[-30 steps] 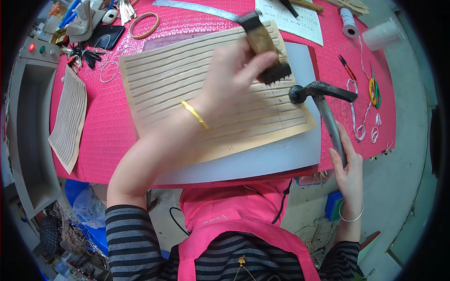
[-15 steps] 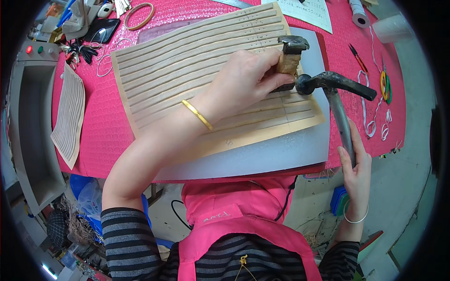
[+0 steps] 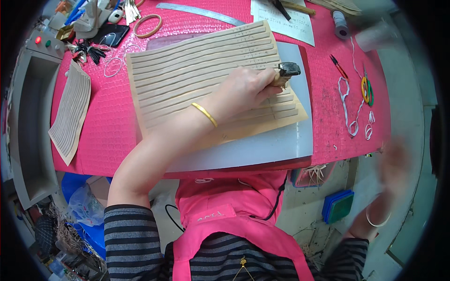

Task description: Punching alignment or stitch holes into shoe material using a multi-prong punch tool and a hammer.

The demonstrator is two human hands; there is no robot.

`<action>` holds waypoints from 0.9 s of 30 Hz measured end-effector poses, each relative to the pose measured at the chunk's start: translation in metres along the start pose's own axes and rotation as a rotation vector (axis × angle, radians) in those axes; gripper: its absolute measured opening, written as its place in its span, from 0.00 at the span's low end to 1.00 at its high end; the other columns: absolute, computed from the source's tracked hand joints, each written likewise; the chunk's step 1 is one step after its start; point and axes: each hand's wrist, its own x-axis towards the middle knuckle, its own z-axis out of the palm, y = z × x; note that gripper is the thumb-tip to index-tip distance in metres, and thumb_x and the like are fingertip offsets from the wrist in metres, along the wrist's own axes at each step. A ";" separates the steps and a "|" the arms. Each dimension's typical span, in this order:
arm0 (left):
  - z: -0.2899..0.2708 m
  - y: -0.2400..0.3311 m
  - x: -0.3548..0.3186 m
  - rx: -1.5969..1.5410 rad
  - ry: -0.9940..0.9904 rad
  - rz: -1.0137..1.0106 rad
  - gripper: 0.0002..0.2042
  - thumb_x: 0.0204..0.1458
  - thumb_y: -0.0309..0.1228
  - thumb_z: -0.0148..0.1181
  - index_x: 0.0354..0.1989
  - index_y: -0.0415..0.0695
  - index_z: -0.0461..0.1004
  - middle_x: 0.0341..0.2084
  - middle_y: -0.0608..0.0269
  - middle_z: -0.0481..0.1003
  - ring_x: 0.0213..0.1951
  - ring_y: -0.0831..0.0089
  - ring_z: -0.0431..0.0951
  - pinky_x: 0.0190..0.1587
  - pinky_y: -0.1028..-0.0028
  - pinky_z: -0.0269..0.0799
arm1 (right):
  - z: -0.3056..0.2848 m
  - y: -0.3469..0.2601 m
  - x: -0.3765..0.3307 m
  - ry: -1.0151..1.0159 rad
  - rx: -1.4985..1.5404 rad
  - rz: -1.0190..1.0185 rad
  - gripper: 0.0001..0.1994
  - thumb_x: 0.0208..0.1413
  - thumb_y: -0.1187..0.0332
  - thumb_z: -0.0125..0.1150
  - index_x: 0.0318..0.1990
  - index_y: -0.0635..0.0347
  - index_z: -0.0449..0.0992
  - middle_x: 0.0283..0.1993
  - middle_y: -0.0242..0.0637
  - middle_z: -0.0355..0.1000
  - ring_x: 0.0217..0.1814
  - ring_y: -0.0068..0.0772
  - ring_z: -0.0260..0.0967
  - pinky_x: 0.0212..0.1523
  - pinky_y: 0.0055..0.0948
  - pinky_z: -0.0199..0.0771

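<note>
My left hand (image 3: 243,89) fingers clamped on punch tool (image 3: 284,73), pressed to slit tan leather sheet (image 3: 187,70), grey cutting mat (image 3: 281,145) under, right hand (image 3: 391,164) blurred, grip can't tell.

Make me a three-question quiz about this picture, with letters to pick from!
1. Where does the left hand rest?
A. on the tan slit sheet
B. on the ruler
C. on the scissors

2. What colour is the mat?
A. green
B. pink
C. black

3. How does the right hand look?
A. sharp, flat on the mat
B. blurred, off the table edge
C. gripping the sheet

Answers: A, it presses a punch tool onto the sheet; B, pink shows all round the work; B, it is a smear beside the table.
</note>
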 end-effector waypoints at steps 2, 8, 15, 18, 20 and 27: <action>-0.011 -0.001 -0.014 -0.058 -0.094 -0.168 0.09 0.43 0.32 0.55 0.24 0.43 0.63 0.14 0.56 0.69 0.20 0.59 0.71 0.21 0.64 0.65 | 0.033 0.010 -0.024 -0.609 -0.266 0.424 0.21 0.48 0.74 0.47 0.53 0.62 0.61 0.41 0.38 0.70 0.38 0.21 0.66 0.39 0.18 0.62; 0.001 0.008 -0.004 0.010 -0.118 0.010 0.09 0.42 0.30 0.55 0.23 0.42 0.62 0.13 0.56 0.68 0.21 0.58 0.71 0.22 0.64 0.66 | 0.044 0.043 -0.085 -0.291 -0.122 0.424 0.22 0.46 0.77 0.48 0.52 0.65 0.61 0.42 0.46 0.69 0.42 0.24 0.66 0.43 0.23 0.62; -0.017 0.014 0.003 -0.905 0.343 -0.510 0.12 0.49 0.30 0.53 0.34 0.32 0.67 0.20 0.60 0.73 0.26 0.78 0.74 0.27 0.80 0.70 | 0.068 0.056 -0.089 -0.390 -0.055 0.572 0.23 0.46 0.75 0.48 0.54 0.63 0.59 0.22 0.36 0.60 0.20 0.15 0.49 0.21 0.16 0.53; -0.013 0.014 -0.001 -0.685 0.128 -0.452 0.10 0.46 0.29 0.55 0.30 0.34 0.68 0.19 0.58 0.73 0.22 0.74 0.74 0.25 0.78 0.68 | 0.066 0.058 -0.089 -0.410 -0.032 0.633 0.22 0.46 0.75 0.49 0.53 0.62 0.60 0.23 0.36 0.62 0.21 0.15 0.52 0.23 0.17 0.57; -0.005 0.014 -0.003 -0.519 0.013 -0.417 0.08 0.43 0.28 0.57 0.29 0.37 0.68 0.17 0.55 0.71 0.19 0.66 0.72 0.22 0.74 0.66 | 0.067 0.061 -0.089 -0.424 -0.022 0.660 0.21 0.46 0.76 0.49 0.52 0.61 0.61 0.24 0.38 0.64 0.21 0.16 0.56 0.25 0.18 0.61; -0.003 0.004 -0.004 -0.207 -0.099 -0.261 0.08 0.43 0.29 0.59 0.24 0.37 0.68 0.15 0.58 0.71 0.17 0.75 0.72 0.18 0.78 0.64 | 0.068 0.067 -0.096 -0.379 0.023 0.664 0.22 0.46 0.77 0.50 0.52 0.63 0.61 0.28 0.36 0.66 0.24 0.15 0.56 0.28 0.16 0.61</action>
